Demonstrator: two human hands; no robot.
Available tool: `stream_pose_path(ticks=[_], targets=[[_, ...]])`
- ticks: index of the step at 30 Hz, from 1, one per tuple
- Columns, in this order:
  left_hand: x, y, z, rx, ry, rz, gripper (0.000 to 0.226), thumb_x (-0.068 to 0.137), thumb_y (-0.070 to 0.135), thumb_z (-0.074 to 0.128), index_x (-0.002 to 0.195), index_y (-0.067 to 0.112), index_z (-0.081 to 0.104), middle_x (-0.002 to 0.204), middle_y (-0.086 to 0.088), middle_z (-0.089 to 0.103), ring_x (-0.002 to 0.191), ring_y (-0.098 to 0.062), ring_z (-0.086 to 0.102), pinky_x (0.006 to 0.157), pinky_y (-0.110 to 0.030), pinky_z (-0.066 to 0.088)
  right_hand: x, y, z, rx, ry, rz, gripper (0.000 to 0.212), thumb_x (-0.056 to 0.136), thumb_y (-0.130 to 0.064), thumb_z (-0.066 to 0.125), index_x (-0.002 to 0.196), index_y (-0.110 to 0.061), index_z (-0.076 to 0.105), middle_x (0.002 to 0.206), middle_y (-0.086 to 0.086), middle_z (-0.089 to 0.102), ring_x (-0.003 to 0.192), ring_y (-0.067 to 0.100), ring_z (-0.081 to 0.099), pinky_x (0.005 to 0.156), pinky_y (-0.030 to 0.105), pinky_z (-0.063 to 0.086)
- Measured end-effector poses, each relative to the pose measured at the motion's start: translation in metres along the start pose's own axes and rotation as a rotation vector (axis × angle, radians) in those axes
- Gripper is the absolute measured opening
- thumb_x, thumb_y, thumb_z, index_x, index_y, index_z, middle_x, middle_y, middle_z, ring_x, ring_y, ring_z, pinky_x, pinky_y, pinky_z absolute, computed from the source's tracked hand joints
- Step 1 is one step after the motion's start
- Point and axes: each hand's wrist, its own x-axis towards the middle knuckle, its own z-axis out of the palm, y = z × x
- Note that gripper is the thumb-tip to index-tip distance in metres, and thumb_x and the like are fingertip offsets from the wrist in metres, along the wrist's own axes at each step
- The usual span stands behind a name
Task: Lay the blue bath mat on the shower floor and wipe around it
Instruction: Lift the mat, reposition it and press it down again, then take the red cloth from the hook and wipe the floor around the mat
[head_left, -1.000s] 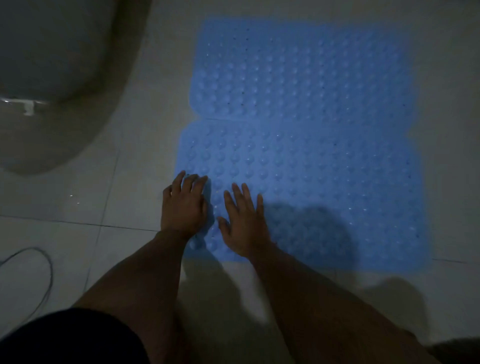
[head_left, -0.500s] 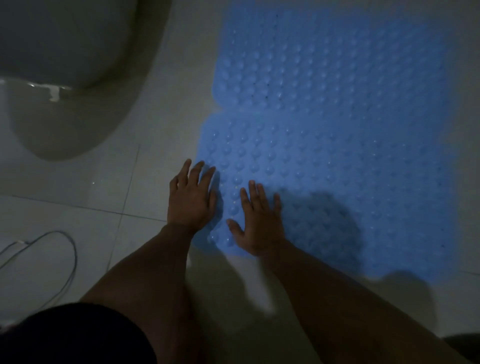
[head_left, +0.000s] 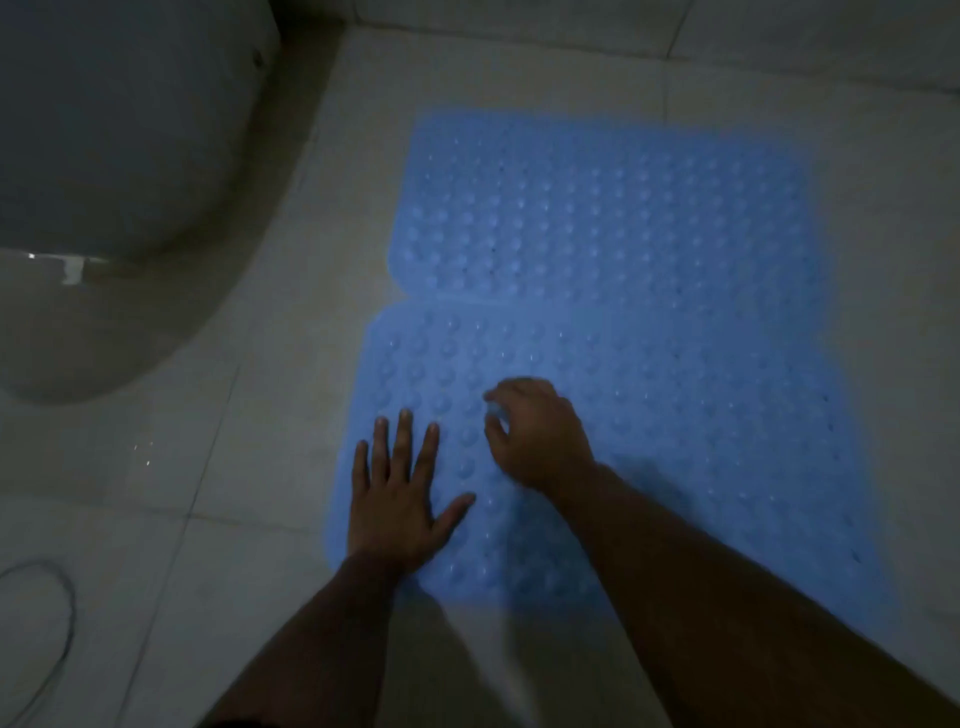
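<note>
I press my left hand (head_left: 393, 501) spread flat on the bumpy blue rubber bath mat (head_left: 613, 332) to seat it, while my right hand (head_left: 535, 434) curls, perhaps pinching a bump.

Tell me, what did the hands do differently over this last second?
The right hand moved farther onto the blue bath mat and curled its fingers; whether it pinches a bump there is too blurred to tell. The left hand spread its fingers wider, flat on the mat's near left edge. The mat stayed spread on the tiled floor beside the toilet.
</note>
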Motion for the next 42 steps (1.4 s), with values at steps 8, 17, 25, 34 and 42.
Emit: stream_pose_path(ticks=[8,17,25,34,42], targets=[[0.004,-0.003,0.005,-0.003,0.085,-0.001,0.089,0.09,0.075,0.043,0.16,0.024,0.021,0.17,-0.008,0.007,0.157,-0.036,0.003,0.12,-0.061,0.022,-0.021,0.031,0.019,-0.13,0.039,-0.137,0.032,0.084,-0.031,0.059,0.114,-0.022,0.068,0.131,0.005,0.062,0.125,0.031,0.055,0.091,0.046,0.048],[0.023,0.0,0.005,-0.034,0.052,-0.033,0.105,0.076,0.086,0.049,0.158,0.024,0.028,0.169,-0.01,0.013,0.156,-0.038,0.006,0.121,-0.063,0.017,-0.015,0.032,0.017,-0.093,-0.075,0.046,0.036,0.08,-0.036,0.056,0.114,-0.029,0.066,0.133,0.002,0.06,0.126,0.026,0.054,0.092,0.044,0.045],[0.032,0.061,-0.162,-0.068,-0.311,-0.063,0.072,0.086,0.058,0.034,0.14,0.017,0.058,0.153,-0.015,0.047,0.15,-0.045,0.023,0.114,-0.066,0.032,-0.018,-0.046,-0.159,-0.143,-0.801,0.41,0.046,0.094,-0.05,0.05,0.137,-0.035,0.049,0.144,0.001,0.049,0.135,0.027,0.046,0.111,0.044,0.038],[-0.138,0.088,-0.503,-0.22,-0.77,-0.187,0.068,0.09,0.064,0.048,0.15,0.035,0.033,0.163,-0.001,0.027,0.151,-0.028,0.024,0.116,-0.054,0.032,-0.089,-0.21,-0.47,-0.052,-0.859,0.523,0.05,0.096,-0.045,0.055,0.139,-0.019,0.054,0.144,0.002,0.055,0.132,0.022,0.051,0.108,0.033,0.041],[-0.181,0.075,-0.741,-0.104,-0.515,-0.019,0.057,0.097,0.051,0.048,0.148,0.028,0.04,0.15,-0.003,0.045,0.133,-0.029,0.047,0.107,-0.044,0.04,-0.078,-0.354,-0.62,-0.079,-0.859,0.383,0.044,0.099,-0.037,0.053,0.131,-0.007,0.059,0.142,0.011,0.053,0.128,0.028,0.052,0.105,0.033,0.041]])
